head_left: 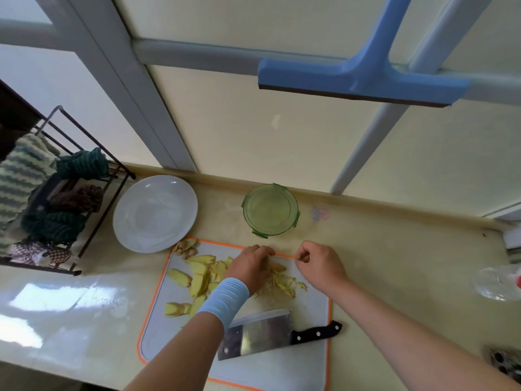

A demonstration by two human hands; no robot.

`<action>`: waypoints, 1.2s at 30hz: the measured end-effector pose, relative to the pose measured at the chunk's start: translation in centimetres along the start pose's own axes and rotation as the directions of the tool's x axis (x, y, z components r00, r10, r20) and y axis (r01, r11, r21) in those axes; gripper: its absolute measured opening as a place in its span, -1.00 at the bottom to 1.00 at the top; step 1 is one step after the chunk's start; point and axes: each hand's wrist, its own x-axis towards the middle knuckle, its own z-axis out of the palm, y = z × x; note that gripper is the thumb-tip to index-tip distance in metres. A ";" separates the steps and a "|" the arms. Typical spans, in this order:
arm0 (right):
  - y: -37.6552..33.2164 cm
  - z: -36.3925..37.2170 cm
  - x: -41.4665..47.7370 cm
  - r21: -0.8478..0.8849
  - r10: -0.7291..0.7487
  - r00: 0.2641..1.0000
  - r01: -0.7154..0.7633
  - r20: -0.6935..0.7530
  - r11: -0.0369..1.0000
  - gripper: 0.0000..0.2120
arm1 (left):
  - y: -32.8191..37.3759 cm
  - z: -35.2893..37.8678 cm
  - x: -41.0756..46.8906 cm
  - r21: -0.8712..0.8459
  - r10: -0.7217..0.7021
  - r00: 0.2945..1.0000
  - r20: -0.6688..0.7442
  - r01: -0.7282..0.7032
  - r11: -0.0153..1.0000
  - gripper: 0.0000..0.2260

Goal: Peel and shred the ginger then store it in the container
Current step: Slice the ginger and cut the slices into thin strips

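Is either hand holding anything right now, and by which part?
The cleaver lies unheld. The left hand curls over the far end of the ginger shreds; the right hand pinches its fingertips together, whether on a shred cannot be told.

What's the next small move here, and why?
Probably sweep the ginger shreds into one pile with both hands: left hand and right hand are at them, the cleaver lies unheld, and the green container looks lidded, so loading seems premature.

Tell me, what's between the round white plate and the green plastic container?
Just bare beige countertop between white plate and green container, in the head view.
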 end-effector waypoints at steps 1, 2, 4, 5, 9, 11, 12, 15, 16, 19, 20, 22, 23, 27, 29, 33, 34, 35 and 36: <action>-0.3 0.0 -0.2 0.015 -0.002 1.000 0.002 0.002 1.000 -0.84 | -0.2 0.0 -0.1 -0.046 -0.007 1.000 -0.007 0.007 0.999 -0.65; -0.6 0.0 -0.5 0.033 -0.009 1.000 0.008 0.024 0.999 -0.83 | -0.3 -0.1 -0.3 -0.074 -0.007 1.000 -0.015 0.006 0.997 -0.71; -1.2 0.4 -0.8 0.066 -0.032 0.995 0.026 0.092 0.997 -0.86 | -0.6 0.0 -0.5 -0.112 0.008 1.000 -0.029 -0.011 0.994 -0.81; -1.4 0.7 -1.0 0.067 -0.054 0.992 0.046 0.112 0.997 -0.91 | -0.7 0.1 -0.7 -0.135 0.002 1.000 -0.031 -0.006 0.991 -0.83; -2.4 1.6 -1.2 0.053 -0.144 0.984 0.139 0.109 0.989 -0.95 | -0.2 -0.5 -1.3 -0.248 -0.119 0.993 -0.024 0.109 0.963 -0.82; -3.0 1.5 -1.3 0.094 -0.081 0.991 0.071 0.108 0.993 -0.91 | 0.3 -0.7 -1.4 -0.384 -0.153 0.987 -0.045 0.124 0.915 -0.84; -3.2 1.3 -1.2 0.117 -0.037 0.994 0.025 0.099 0.993 -0.88 | 0.4 -0.8 -1.4 -0.462 -0.167 0.984 -0.057 0.122 0.878 -0.83; -3.2 0.4 -1.1 0.167 0.037 0.998 -0.045 0.047 0.985 -0.86 | 0.6 -1.4 -1.4 -0.582 -0.138 0.990 0.019 0.123 0.804 -0.60; -3.0 0.0 -1.2 0.179 0.051 0.998 -0.056 0.030 0.982 -0.86 | 0.5 -1.7 -1.3 -0.542 -0.104 0.993 0.056 0.117 0.832 -0.51; -2.8 -1.3 -1.7 0.177 0.074 0.997 -0.075 0.014 0.981 -0.81 | -0.3 -2.6 -1.2 -0.403 -0.095 0.993 0.067 0.114 0.908 -0.44; -2.9 -1.4 -1.9 0.180 0.082 0.997 -0.083 0.015 0.980 -0.84 | -0.5 -3.0 -1.4 -0.430 -0.109 0.992 0.057 0.123 0.894 -0.49; -3.3 -1.2 -2.1 0.218 0.110 0.993 -0.117 0.045 0.969 -0.86 | -0.5 -3.5 -1.7 -0.506 -0.098 0.994 0.047 0.109 0.856 -0.63; -3.8 -0.9 -2.3 0.266 0.135 0.987 -0.154 0.087 0.952 -0.88 | -0.5 -3.6 -1.9 -0.537 -0.077 0.996 0.055 0.094 0.838 -0.69; -6.1 0.4 -3.2 0.453 0.177 0.951 -0.278 0.253 0.847 -0.90 | -0.4 -3.5 -3.1 -0.728 -0.125 0.991 0.049 0.121 0.675 -0.91; -7.3 1.1 -3.6 0.471 0.161 0.944 -0.285 0.286 0.835 -0.87 | -0.6 -3.8 -3.9 -0.784 -0.178 0.983 0.042 0.143 0.604 -0.89; -8.4 3.3 -4.1 0.407 0.094 0.973 -0.175 0.212 0.897 -0.88 | -2.6 -4.2 -5.4 -0.797 -0.274 0.961 0.036 0.193 0.572 -0.86; -8.2 4.0 -4.2 0.274 0.045 0.988 -0.084 0.148 0.958 -0.85 | -3.5 -4.3 -5.6 -0.794 -0.301 0.953 0.025 0.202 0.573 -0.86; -7.9 4.9 -4.2 0.089 -0.035 0.995 0.026 0.093 0.996 -0.80 | -4.4 -4.3 -5.9 -0.796 -0.328 0.944 0.023 0.216 0.565 -0.87; -7.7 5.9 -4.3 -0.091 -0.146 0.988 0.151 0.058 0.984 -0.77 | -5.2 -4.3 -6.2 -0.800 -0.349 0.937 0.027 0.230 0.554 -0.88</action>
